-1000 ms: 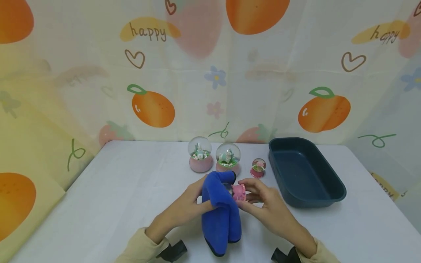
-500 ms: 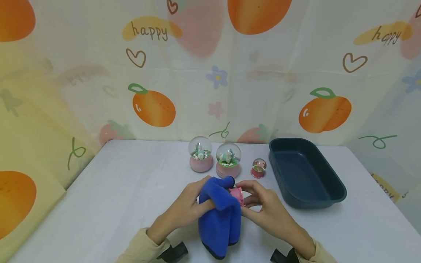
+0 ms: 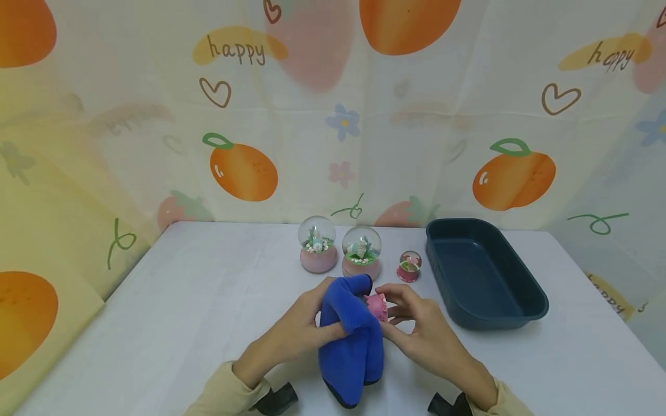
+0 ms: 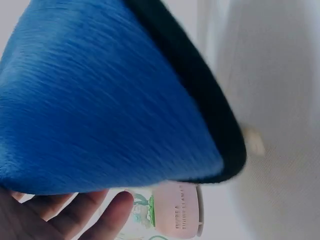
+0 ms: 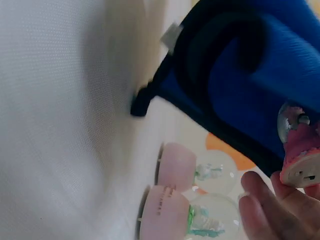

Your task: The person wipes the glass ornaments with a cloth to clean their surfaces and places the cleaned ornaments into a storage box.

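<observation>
My left hand [image 3: 293,323] grips a blue cloth [image 3: 350,346] with a dark edging, its thumb across the front and the lower folds hanging toward the tabletop. The cloth wraps the glass end of a small snow globe [image 3: 377,307], so most of that dome is hidden in the head view. On the other side, my right hand [image 3: 426,326] holds the globe's pink base between thumb and fingers, tipped on its side. In the right wrist view the base's pale underside [image 5: 303,171] shows, with part of the dome against the cloth.
Behind the hands stand two larger snow globes with pink bases, a left one [image 3: 318,245] and a right one [image 3: 361,254]. Beside them is another small snow globe [image 3: 409,267]. A dark teal bin [image 3: 486,283] sits at the right of the white table [image 3: 208,289].
The cloth and the small snow globe dipped down and left, then came partway back up and right. Both hands keep their hold, and the things behind stay put.
</observation>
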Demonstrator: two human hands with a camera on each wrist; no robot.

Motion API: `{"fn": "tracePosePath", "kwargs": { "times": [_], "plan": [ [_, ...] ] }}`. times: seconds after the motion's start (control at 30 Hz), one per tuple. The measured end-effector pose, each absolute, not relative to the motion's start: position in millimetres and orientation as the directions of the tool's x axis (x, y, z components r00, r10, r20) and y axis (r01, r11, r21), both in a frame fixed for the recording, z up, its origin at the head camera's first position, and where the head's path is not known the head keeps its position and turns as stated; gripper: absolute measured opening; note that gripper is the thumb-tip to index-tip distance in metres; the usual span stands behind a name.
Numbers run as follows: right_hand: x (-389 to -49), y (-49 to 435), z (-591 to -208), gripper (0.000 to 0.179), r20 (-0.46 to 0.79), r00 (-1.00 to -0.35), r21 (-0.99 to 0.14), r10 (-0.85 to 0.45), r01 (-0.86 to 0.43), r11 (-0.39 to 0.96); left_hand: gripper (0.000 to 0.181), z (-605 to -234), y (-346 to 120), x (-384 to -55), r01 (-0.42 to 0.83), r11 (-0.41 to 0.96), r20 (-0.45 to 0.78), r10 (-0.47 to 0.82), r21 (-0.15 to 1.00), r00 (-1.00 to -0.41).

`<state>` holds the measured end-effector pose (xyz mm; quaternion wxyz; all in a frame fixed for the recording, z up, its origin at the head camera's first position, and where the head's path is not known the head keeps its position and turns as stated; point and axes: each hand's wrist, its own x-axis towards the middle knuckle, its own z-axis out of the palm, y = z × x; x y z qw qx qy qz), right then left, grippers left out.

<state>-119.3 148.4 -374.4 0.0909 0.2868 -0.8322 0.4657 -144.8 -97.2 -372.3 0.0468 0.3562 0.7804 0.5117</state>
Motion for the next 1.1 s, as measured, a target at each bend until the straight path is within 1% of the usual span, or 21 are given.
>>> {"fn": "tracePosePath", "kwargs": {
  "times": [0.07,0.13,0.2,0.3,0.43,0.57,0.7,0.8,0.93,1.03,1.1],
  "plan": [
    [-119.3,148.2,-374.1,0.045,0.417,-0.817,-0.722,-0.398,-0.564,0.401,0.057,-371.3,-96.2,-144.1,0.517,0.231,0.293,0.608,0.824,-0.738],
    [-119.1,148.3,-373.2,0.042,0.413,-0.817,-0.722,-0.402,-0.563,0.403,0.059,-370.0,-95.7,-143.7,0.549,0.231,0.321,0.608,0.803,-0.726],
    [-118.6,148.4,-372.1,0.041,0.401,-0.823,-0.724,-0.402,-0.553,0.411,0.055,-368.9,-95.8,-143.7,0.582,0.235,0.354,0.602,0.779,-0.716],
    [-118.1,148.7,-370.8,0.04,0.373,-0.832,-0.731,-0.412,-0.537,0.422,0.043,-367.6,-96.8,-143.6,0.62,0.255,0.391,0.587,0.742,-0.709],
    [-118.7,149.0,-371.9,0.038,0.352,-0.837,-0.744,-0.42,-0.522,0.417,0.033,-367.6,-97.9,-143.8,0.649,0.295,0.418,0.567,0.701,-0.71],
    [-119.9,148.9,-374.7,0.039,0.35,-0.841,-0.757,-0.413,-0.513,0.404,0.029,-370.0,-98.8,-144.6,0.674,0.288,0.467,0.539,0.68,-0.701],
    [-120.0,149.1,-375.1,0.041,0.334,-0.853,-0.759,-0.402,-0.496,0.421,0.027,-371.8,-99.6,-145.2,0.678,0.259,0.494,0.517,0.688,-0.699],
    [-119.9,149.7,-374.0,0.042,0.316,-0.867,-0.762,-0.385,-0.474,0.442,0.032,-370.9,-99.2,-144.7,0.652,0.26,0.462,0.526,0.712,-0.714],
    [-120.0,149.8,-373.3,0.044,0.322,-0.87,-0.763,-0.374,-0.472,0.442,0.054,-368.6,-97.0,-141.7,0.599,0.312,0.382,0.538,0.738,-0.751],
    [-119.7,149.0,-373.9,0.046,0.361,-0.854,-0.744,-0.375,-0.506,0.435,0.064,-368.6,-94.5,-139.0,0.592,0.384,0.352,0.535,0.708,-0.768],
    [-119.4,148.3,-374.5,0.048,0.397,-0.838,-0.723,-0.376,-0.537,0.434,0.064,-369.3,-93.1,-137.8,0.603,0.422,0.354,0.531,0.678,-0.77]
  ]
}}
